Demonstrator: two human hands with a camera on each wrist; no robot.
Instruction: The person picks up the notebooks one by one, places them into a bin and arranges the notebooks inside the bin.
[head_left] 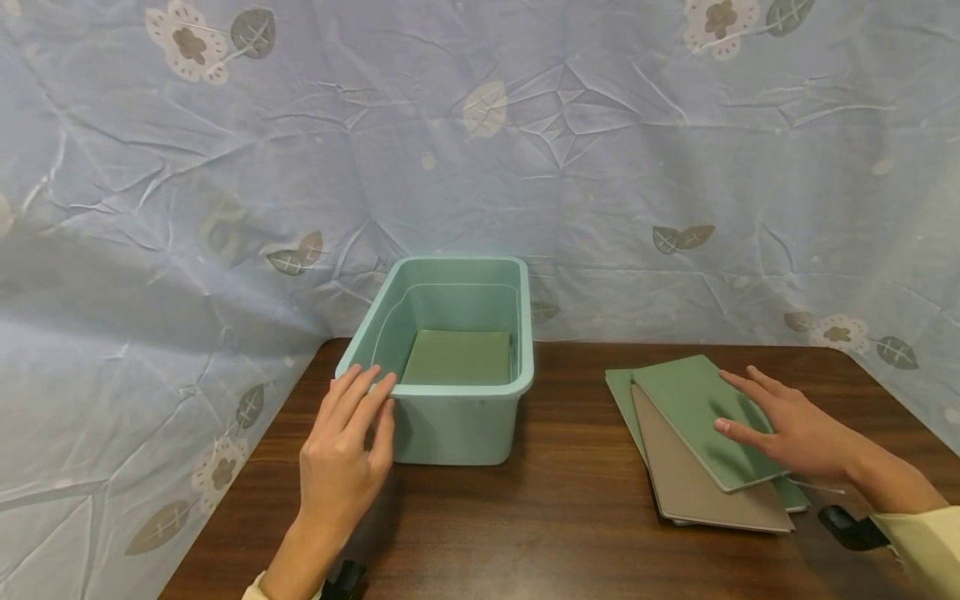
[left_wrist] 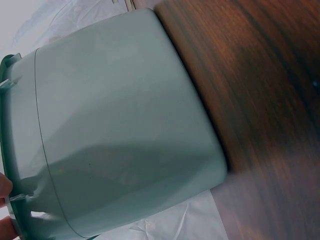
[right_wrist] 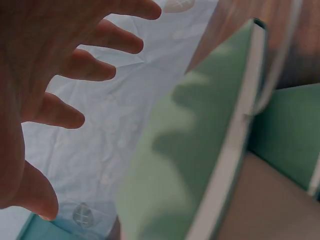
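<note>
My left hand (head_left: 341,454) rests at the near left corner of a light green plastic bin (head_left: 457,425), its fingertips on the rim. In the left wrist view the bin's outer wall (left_wrist: 120,115) fills much of the picture, and only bits of fingers show at the rim. A green notebook (head_left: 459,357) lies inside the bin. On the right, my right hand (head_left: 802,429) hovers with spread fingers over a green notebook (right_wrist: 195,135), which tops a fanned stack. Beneath it are a beige-brown notebook (head_left: 693,479) and another green notebook (head_left: 624,400).
Everything stands on a dark wood-grain table (head_left: 570,517). Behind and to the left hangs a pale floral cloth (head_left: 450,167), close to the bin's far end. A thin ribbon (right_wrist: 280,60) sticks out from the stack's notebooks.
</note>
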